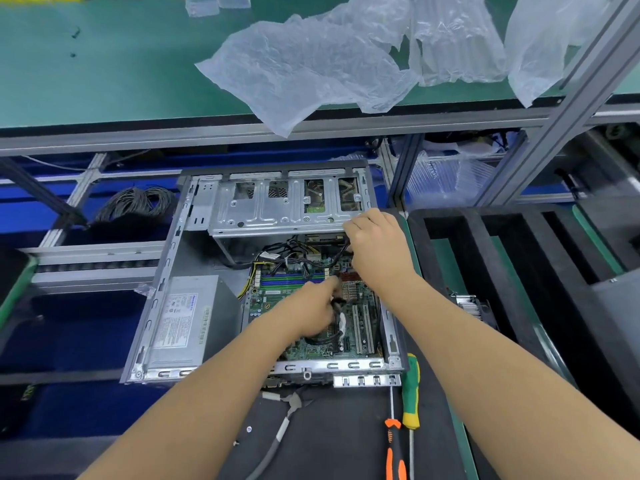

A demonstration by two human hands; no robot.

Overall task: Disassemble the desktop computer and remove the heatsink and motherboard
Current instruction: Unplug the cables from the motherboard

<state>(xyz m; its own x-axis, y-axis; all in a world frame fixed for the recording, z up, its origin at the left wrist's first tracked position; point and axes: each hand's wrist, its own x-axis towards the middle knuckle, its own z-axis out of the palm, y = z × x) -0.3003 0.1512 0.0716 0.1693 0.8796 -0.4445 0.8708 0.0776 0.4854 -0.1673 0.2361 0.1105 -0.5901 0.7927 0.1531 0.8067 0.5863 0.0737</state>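
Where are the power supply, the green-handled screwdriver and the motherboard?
power supply (180, 323): head view, on its labelled top face.
green-handled screwdriver (411, 386): head view, on the green grip.
motherboard (273, 299): head view, on bare green board left of the hands.
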